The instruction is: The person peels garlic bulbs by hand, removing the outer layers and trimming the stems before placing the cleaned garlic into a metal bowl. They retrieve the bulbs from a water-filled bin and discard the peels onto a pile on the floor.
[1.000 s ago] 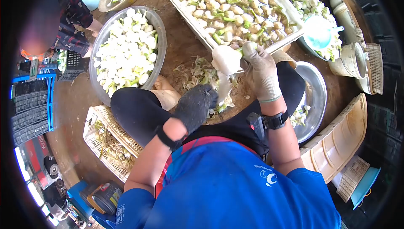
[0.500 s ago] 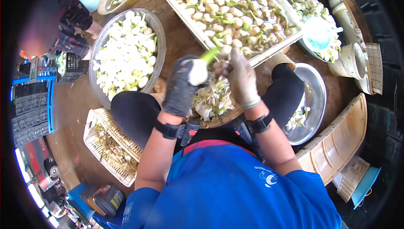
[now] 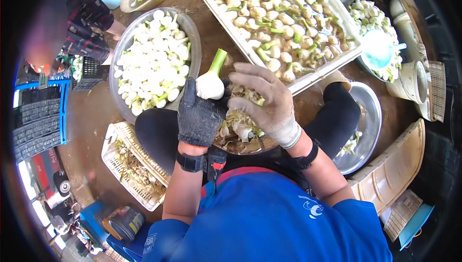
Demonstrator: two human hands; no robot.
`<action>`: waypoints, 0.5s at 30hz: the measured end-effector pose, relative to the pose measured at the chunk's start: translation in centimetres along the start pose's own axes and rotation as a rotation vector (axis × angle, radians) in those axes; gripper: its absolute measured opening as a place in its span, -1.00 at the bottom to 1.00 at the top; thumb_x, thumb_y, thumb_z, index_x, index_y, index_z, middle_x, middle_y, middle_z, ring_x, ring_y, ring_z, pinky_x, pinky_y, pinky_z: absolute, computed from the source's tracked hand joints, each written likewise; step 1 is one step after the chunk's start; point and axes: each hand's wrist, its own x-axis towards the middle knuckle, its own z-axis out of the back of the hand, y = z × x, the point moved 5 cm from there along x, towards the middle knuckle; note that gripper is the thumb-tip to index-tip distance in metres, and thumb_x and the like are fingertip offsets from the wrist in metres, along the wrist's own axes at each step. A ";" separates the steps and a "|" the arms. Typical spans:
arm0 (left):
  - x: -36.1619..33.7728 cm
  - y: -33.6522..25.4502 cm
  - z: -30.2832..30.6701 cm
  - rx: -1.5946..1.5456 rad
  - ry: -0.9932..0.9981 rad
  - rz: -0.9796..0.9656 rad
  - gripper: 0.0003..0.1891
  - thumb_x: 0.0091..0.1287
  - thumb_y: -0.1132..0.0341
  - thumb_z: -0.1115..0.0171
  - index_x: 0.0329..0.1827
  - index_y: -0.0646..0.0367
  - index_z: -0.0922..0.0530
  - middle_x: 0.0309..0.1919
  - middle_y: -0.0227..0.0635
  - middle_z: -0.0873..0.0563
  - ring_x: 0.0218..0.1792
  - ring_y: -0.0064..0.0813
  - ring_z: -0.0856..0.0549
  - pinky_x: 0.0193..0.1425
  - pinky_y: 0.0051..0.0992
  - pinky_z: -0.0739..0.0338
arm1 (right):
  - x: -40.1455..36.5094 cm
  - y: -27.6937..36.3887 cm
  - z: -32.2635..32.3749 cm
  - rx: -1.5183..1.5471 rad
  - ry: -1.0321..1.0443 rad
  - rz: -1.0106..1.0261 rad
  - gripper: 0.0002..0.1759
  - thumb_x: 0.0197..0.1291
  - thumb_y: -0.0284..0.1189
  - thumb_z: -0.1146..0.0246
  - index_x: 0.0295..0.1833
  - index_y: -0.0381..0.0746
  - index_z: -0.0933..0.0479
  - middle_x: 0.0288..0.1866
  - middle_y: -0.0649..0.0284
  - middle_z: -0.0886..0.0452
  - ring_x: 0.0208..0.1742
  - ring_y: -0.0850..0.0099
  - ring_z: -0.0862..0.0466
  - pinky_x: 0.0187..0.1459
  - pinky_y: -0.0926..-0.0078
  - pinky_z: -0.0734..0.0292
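Note:
My left hand, in a dark grey glove, is closed round a white garlic bulb whose short green stem points up. To its right is my right hand, in a pale, soiled glove. Its fingers are spread and curved towards the bulb, with nothing seen between them. Below and between both hands lies a heap of garlic peelings. Beyond them, a white tray holds many brownish garlic bulbs in water. A round tub of clean white bulbs stands to the left.
A metal basin with some garlic sits by my right knee. A plastic basket of scraps lies at left. More garlic with a light-blue scoop is at upper right. Another person's legs show at upper left.
Both hands have come nearer to me. The garlic bulb now stands more upright in my left hand. My right hand has moved away from the stem and its fingers have spread.

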 end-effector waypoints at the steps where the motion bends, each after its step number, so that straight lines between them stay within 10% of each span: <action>1: -0.6 -0.1 -0.6 0.334 -0.008 -0.144 -0.49 0.55 -0.03 0.08 0.25 0.25 -0.40 0.03 -0.01 -0.62 0.01 -0.16 -0.63 0.14 -0.17 -0.58 | 0.9 1.0 0.2 -0.011 0.003 -0.014 -0.45 -0.10 -0.40 -0.55 0.11 -0.17 -0.65 0.21 0.13 -0.59 0.11 0.24 -0.65 0.10 0.34 -0.56; 3: -1.2 -0.1 -2.3 0.665 -0.019 -0.293 -0.51 0.56 0.00 0.08 0.25 0.25 -0.40 0.04 -0.03 -0.61 0.03 -0.18 -0.63 0.15 -0.18 -0.58 | 1.0 0.0 -0.5 0.065 0.017 -0.031 -0.51 -0.11 -0.43 -0.55 0.03 -0.19 -0.67 0.15 0.12 -0.61 0.07 0.22 -0.66 0.07 0.34 -0.57; 6: -1.6 1.0 -3.6 0.071 -0.098 -0.072 -0.61 0.35 0.50 -0.21 0.22 0.31 -0.38 0.04 -0.14 -0.67 0.00 -0.29 -0.69 0.06 -0.36 -0.62 | 0.5 -1.2 -1.5 0.286 0.019 -0.101 -0.70 -0.07 -0.47 -0.52 -0.15 -0.22 -0.71 0.07 0.12 -0.63 0.01 0.26 -0.66 -0.01 0.38 -0.59; 7: -1.7 0.2 -2.1 0.611 0.067 -0.287 -0.58 0.58 0.12 0.08 0.25 0.29 -0.42 0.10 -0.13 -0.61 0.07 -0.30 -0.63 0.24 -0.28 -0.54 | 0.2 -1.2 -1.4 0.271 -0.025 -0.049 -0.74 -0.05 -0.48 -0.51 -0.18 -0.22 -0.71 0.06 0.12 -0.63 -0.02 0.26 -0.67 -0.03 0.37 -0.59; 10: -1.6 -0.3 -2.3 0.880 0.009 -0.323 -0.58 0.59 0.13 0.08 0.25 0.33 -0.42 0.11 -0.13 -0.61 0.08 -0.31 -0.63 0.24 -0.27 -0.53 | -0.9 0.6 -0.9 0.151 -0.104 -0.008 -0.88 0.00 -0.51 -0.47 -0.30 -0.22 -0.69 -0.02 0.16 -0.66 -0.10 0.25 -0.69 -0.11 0.35 -0.60; 11: -0.9 0.7 -1.8 0.253 -0.051 -0.078 -0.57 0.59 0.15 0.08 0.23 0.39 -0.41 0.11 -0.07 -0.60 0.11 -0.28 -0.61 0.30 -0.23 -0.53 | -2.1 1.3 -1.4 0.156 0.007 0.116 -0.90 0.02 -0.49 -0.46 -0.32 -0.21 -0.69 -0.07 0.17 -0.67 -0.11 0.25 -0.69 -0.12 0.35 -0.60; 13: -0.7 0.6 -1.9 0.262 -0.004 -0.101 -0.57 0.59 0.16 0.08 0.23 0.41 -0.40 0.11 -0.04 -0.59 0.13 -0.26 -0.61 0.32 -0.20 -0.53 | -4.3 1.0 -1.1 0.161 0.124 0.241 -0.92 0.04 -0.48 -0.45 -0.33 -0.20 -0.69 -0.11 0.18 -0.68 -0.13 0.24 -0.69 -0.13 0.36 -0.60; 15: -0.6 0.7 -1.9 0.129 0.014 -0.079 -0.58 0.58 0.19 0.07 0.22 0.45 -0.38 0.11 0.04 -0.57 0.19 -0.19 -0.58 0.37 -0.13 -0.52 | -6.9 -1.7 -1.2 0.293 0.560 -0.105 -0.91 0.06 -0.44 -0.45 -0.30 -0.17 -0.69 -0.14 0.19 -0.70 -0.11 0.23 -0.69 -0.13 0.35 -0.60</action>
